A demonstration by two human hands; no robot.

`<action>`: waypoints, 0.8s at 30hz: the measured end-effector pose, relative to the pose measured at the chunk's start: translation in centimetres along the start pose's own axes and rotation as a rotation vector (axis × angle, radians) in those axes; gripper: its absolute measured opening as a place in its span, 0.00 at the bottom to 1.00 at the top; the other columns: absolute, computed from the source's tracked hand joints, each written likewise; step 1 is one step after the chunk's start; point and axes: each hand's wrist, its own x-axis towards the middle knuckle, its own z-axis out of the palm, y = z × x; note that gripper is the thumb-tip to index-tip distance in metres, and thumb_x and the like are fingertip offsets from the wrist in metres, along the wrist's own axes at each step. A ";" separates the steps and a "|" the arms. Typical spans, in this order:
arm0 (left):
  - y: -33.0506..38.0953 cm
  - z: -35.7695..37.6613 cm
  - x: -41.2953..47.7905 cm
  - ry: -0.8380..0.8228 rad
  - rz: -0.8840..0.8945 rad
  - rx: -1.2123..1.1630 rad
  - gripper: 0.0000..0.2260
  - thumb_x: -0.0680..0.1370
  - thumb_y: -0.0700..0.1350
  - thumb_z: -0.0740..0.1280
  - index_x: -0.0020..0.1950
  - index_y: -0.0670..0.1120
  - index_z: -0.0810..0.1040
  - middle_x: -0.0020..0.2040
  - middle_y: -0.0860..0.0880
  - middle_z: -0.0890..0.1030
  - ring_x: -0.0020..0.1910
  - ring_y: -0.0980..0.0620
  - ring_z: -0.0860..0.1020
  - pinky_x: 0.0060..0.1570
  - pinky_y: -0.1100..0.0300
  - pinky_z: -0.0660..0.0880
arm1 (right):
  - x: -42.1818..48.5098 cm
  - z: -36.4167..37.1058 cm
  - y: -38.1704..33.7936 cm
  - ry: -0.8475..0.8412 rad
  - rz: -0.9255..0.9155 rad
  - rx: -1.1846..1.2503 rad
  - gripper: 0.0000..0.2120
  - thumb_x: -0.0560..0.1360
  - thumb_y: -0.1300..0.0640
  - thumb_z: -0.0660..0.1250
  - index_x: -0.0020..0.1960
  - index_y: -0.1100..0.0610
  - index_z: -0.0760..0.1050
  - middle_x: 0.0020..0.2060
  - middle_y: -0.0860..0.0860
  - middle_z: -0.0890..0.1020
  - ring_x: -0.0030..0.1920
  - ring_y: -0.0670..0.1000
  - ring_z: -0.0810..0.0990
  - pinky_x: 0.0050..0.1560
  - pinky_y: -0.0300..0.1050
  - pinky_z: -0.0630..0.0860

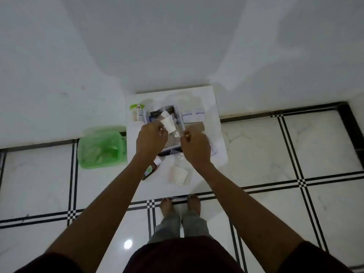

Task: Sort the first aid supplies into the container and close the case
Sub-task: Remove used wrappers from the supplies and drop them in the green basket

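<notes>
Seen from above, a person stands barefoot on a white tiled floor [295, 154] with black lines, both arms reaching forward over a small white bench [214, 107]. At far left, beside the bench, sits a green bin [101, 147] lined with a green bag. On the bench's left back corner lies a green-topped packet of cotton swabs [137, 113]. The left hand [151, 139] has its grip pinched on a small white roll of bandage [169, 125], held over the clear container [171, 133] in the middle of the bench, which already holds several supplies. Near the front edge lie a dark bottle [149, 171] and a white gauze pad [178, 175]. The right hand [195, 146] hovers at the container's right side, fingers curled together on something small; what it is cannot be told. Behind it lies a white packet with blue print [194, 115].
</notes>
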 end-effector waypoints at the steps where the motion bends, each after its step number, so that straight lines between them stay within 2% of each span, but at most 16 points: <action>1: -0.1 0.2 0.8 0.003 -0.074 -0.045 0.08 0.73 0.41 0.64 0.44 0.38 0.81 0.40 0.41 0.82 0.39 0.43 0.76 0.38 0.58 0.68 | 0.2 0.2 0.4 -0.033 0.142 0.012 0.06 0.75 0.58 0.64 0.42 0.60 0.75 0.34 0.53 0.78 0.36 0.53 0.79 0.34 0.45 0.76; 3: -0.4 0.8 2.3 -0.021 -0.222 -0.043 0.10 0.72 0.41 0.63 0.44 0.36 0.80 0.40 0.39 0.81 0.39 0.43 0.75 0.38 0.58 0.67 | 0.0 0.7 1.4 -0.136 0.434 -0.024 0.09 0.73 0.53 0.68 0.43 0.59 0.74 0.37 0.52 0.77 0.39 0.54 0.78 0.37 0.43 0.71; 5: -0.8 1.7 3.4 -0.069 -0.288 -0.008 0.12 0.72 0.42 0.63 0.47 0.34 0.78 0.44 0.37 0.81 0.44 0.40 0.78 0.40 0.57 0.69 | -1.2 1.7 2.9 -0.288 0.634 -0.064 0.17 0.70 0.50 0.71 0.52 0.60 0.73 0.47 0.54 0.79 0.49 0.57 0.78 0.43 0.44 0.71; 8: -1.1 3.2 4.2 -0.140 -0.253 0.051 0.17 0.73 0.42 0.65 0.59 0.36 0.72 0.54 0.37 0.78 0.52 0.38 0.77 0.44 0.55 0.70 | -2.4 3.5 4.2 -0.306 0.787 -0.106 0.35 0.68 0.52 0.75 0.68 0.61 0.62 0.63 0.58 0.72 0.63 0.60 0.72 0.55 0.52 0.74; 10: -1.4 4.4 4.7 -0.162 -0.168 0.071 0.25 0.73 0.42 0.67 0.68 0.38 0.65 0.60 0.38 0.75 0.57 0.39 0.75 0.47 0.53 0.71 | -2.7 5.0 5.0 -0.320 0.816 -0.107 0.42 0.67 0.52 0.77 0.72 0.60 0.56 0.66 0.58 0.69 0.65 0.61 0.70 0.59 0.54 0.73; 11: -1.6 5.1 5.0 -0.169 -0.122 0.105 0.28 0.73 0.43 0.68 0.70 0.39 0.62 0.62 0.37 0.74 0.59 0.38 0.74 0.50 0.52 0.72 | -2.7 5.8 5.3 -0.317 0.815 -0.118 0.42 0.67 0.53 0.77 0.72 0.59 0.56 0.66 0.58 0.70 0.65 0.61 0.71 0.59 0.55 0.73; 13: -1.9 5.9 5.4 -0.198 -0.080 0.200 0.33 0.73 0.46 0.70 0.72 0.38 0.59 0.64 0.37 0.72 0.62 0.39 0.72 0.54 0.50 0.72 | -2.8 7.0 5.9 -0.279 0.807 -0.144 0.35 0.69 0.57 0.74 0.69 0.58 0.60 0.63 0.57 0.74 0.62 0.60 0.74 0.58 0.56 0.75; 16: -1.8 6.2 6.4 -0.216 -0.104 0.220 0.32 0.72 0.45 0.72 0.71 0.41 0.61 0.66 0.41 0.69 0.65 0.42 0.68 0.50 0.49 0.73 | -2.1 7.6 6.2 -0.267 0.839 -0.064 0.21 0.70 0.59 0.71 0.61 0.59 0.71 0.56 0.57 0.79 0.55 0.59 0.79 0.53 0.53 0.78; 18: -1.4 5.7 7.0 -0.205 -0.100 0.261 0.26 0.72 0.43 0.72 0.67 0.42 0.67 0.64 0.42 0.69 0.64 0.43 0.69 0.48 0.49 0.73 | -1.8 7.2 6.1 -0.256 0.825 -0.010 0.14 0.70 0.60 0.68 0.55 0.62 0.75 0.52 0.57 0.80 0.51 0.59 0.80 0.49 0.51 0.79; 21: -0.9 4.5 7.5 -0.109 -0.101 0.215 0.12 0.75 0.38 0.66 0.58 0.40 0.76 0.59 0.42 0.73 0.57 0.43 0.74 0.44 0.50 0.73 | -1.9 6.1 5.6 -0.273 0.788 0.069 0.08 0.70 0.59 0.68 0.45 0.62 0.74 0.50 0.58 0.81 0.46 0.58 0.79 0.42 0.47 0.76; 24: -0.9 3.0 7.5 -0.026 -0.162 0.038 0.07 0.74 0.37 0.64 0.49 0.40 0.81 0.53 0.43 0.76 0.50 0.43 0.77 0.41 0.53 0.73 | -1.9 4.3 4.6 -0.337 0.767 0.146 0.10 0.69 0.59 0.70 0.34 0.58 0.70 0.41 0.58 0.81 0.41 0.58 0.80 0.43 0.50 0.81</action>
